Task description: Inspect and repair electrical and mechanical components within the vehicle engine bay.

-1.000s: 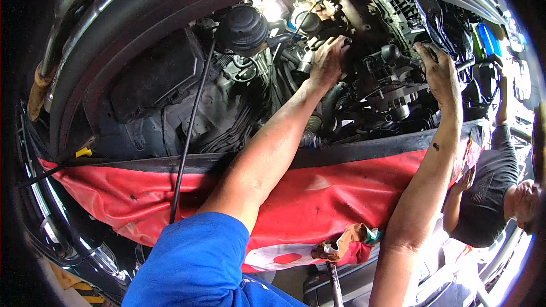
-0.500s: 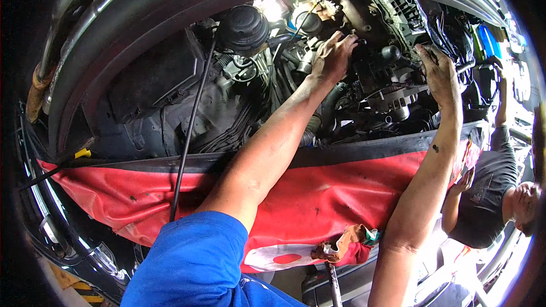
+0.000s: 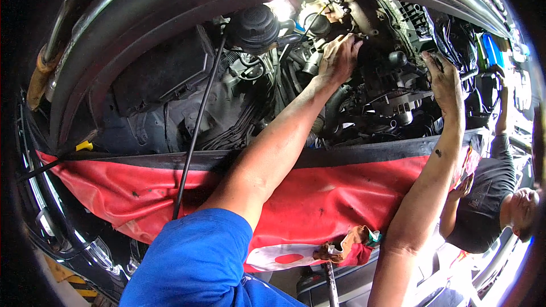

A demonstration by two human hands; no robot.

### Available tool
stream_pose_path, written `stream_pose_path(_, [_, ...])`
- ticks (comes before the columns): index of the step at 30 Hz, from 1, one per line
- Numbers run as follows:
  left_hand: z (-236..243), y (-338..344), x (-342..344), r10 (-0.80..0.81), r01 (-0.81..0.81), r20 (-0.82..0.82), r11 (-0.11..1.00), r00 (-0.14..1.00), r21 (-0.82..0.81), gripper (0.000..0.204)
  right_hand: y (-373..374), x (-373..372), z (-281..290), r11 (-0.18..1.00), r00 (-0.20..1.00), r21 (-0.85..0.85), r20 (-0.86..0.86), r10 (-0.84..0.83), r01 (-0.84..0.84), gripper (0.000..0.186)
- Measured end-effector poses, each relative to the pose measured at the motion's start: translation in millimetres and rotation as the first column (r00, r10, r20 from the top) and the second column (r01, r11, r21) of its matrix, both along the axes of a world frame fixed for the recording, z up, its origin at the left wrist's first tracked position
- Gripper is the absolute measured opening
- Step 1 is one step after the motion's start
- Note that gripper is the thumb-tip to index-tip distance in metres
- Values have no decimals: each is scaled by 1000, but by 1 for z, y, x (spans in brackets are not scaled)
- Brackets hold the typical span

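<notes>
Both my arms reach over the fender into a car's engine bay. My left hand (image 3: pixel 339 59) is at the engine (image 3: pixel 392 85), its fingers curled and pressed together at a dark part near the top. What they grip, if anything, is hidden. My right hand (image 3: pixel 446 84) is at the engine's right side, thumb and fingers bent close together beside a bundle of dark hoses or wires (image 3: pixel 449 42). I cannot make out what sits between them. A round black cap-like part (image 3: pixel 397 58) lies between my two hands.
A red fender cover (image 3: pixel 335 187) drapes the near edge, with a stained rag (image 3: pixel 348 245) on it. A thin black prop rod (image 3: pixel 199 119) slants up at left. Overhead curves the raised hood's edge (image 3: pixel 227 0). Another person (image 3: pixel 483 199) works at far right, one arm reaching in.
The view has shifted slightly, so the engine parts sit a little further right and lower. My left fingers are a bit more bent; my right hand has stayed near the same spot.
</notes>
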State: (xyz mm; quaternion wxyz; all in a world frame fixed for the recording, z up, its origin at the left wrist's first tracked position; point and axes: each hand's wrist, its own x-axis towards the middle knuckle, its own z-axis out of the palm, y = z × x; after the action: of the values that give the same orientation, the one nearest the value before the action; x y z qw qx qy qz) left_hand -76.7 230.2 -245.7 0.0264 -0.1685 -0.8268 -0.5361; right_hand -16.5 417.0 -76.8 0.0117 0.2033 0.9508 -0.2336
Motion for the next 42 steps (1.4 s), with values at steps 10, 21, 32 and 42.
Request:
stream_pose_path(10, [-10, 5, -1, -74, 76, -127, 997, 989, 11, 25, 3, 1, 0, 992, 997, 103, 23, 69, -71, 31])
stream_pose_path(21, [28, -42, -63, -451, 450, 113, 773, 886, -446, 38, 3, 3, 3, 988, 991, 85, -33, 131, -128, 40])
stream_pose_path(32, [42, -67, -66, -422, 359, -36, 811, 906, -463, 46, 2, 4, 2, 990, 991, 66, -44, 128, -125, 43])
stream_pose_path(42, [41, -51, -51, -505, 526, 157, 837, 849, -151, 48, 0, 0, 6, 996, 998, 91, 63, 20, -26, 44])
